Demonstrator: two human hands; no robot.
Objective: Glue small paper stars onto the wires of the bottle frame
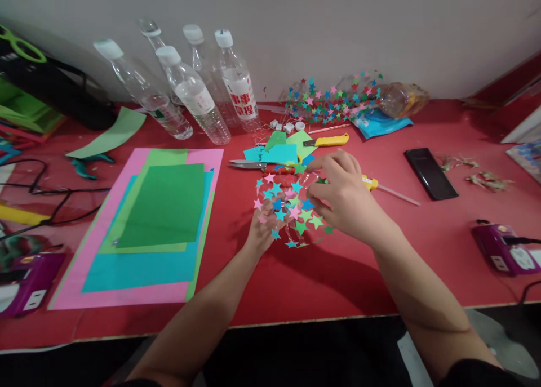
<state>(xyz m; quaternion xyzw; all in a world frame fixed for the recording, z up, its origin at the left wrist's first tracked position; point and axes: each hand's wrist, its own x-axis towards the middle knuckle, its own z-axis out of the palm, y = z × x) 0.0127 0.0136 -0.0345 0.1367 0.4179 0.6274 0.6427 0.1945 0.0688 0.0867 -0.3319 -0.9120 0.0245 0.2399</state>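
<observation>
A clear plastic piece covered with pink, blue and green paper stars [295,213] is held above the front middle of the table. My left hand [262,227] grips it from the left, its fingers partly hidden behind the stars. The bent fingers of my right hand [344,192] close on its upper right edge; the exact contact point is hard to see. Just behind lie scissors [248,164] with red handles, a yellow utility knife [332,141], and blue and green paper scraps [283,152]. A glue gun [369,182] with a glue stick is partly behind my right hand.
Several clear bottles [198,102] stand at the back left. Stacked coloured paper [164,207] lies at the left. Another star-covered bottle [333,99] lies by the wall, near a blue packet [380,125]. A phone [431,173] and purple power strip [502,249] are on the right.
</observation>
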